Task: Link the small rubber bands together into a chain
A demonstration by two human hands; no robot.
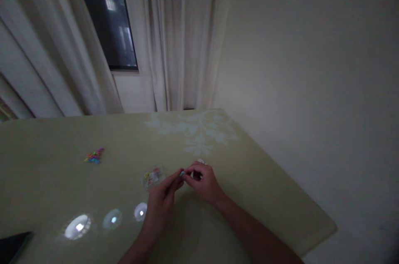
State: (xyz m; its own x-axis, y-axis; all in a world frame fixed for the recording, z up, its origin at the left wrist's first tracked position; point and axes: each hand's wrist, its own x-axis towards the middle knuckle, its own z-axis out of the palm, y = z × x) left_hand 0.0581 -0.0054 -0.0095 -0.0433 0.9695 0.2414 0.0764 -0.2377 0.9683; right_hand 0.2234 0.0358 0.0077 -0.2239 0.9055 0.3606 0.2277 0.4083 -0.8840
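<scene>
Both of my hands meet over the middle of the table, fingertips together. Between them is a tiny, pale bluish object, too small to name. My left hand is closed, with the small object pinched at its fingertips. My right hand is closed too, thumb and forefinger pressed on the same object from the right. Just left of my left hand lies a clear plastic packet with small red, yellow and white pieces in it. Behind my right hand a small whitish thing shows, partly hidden by the fingers.
A small heap of bright, many-coloured pieces lies farther left on the table. A dark flat object sits at the lower left edge. Curtains hang behind the table, and a wall runs along its right side.
</scene>
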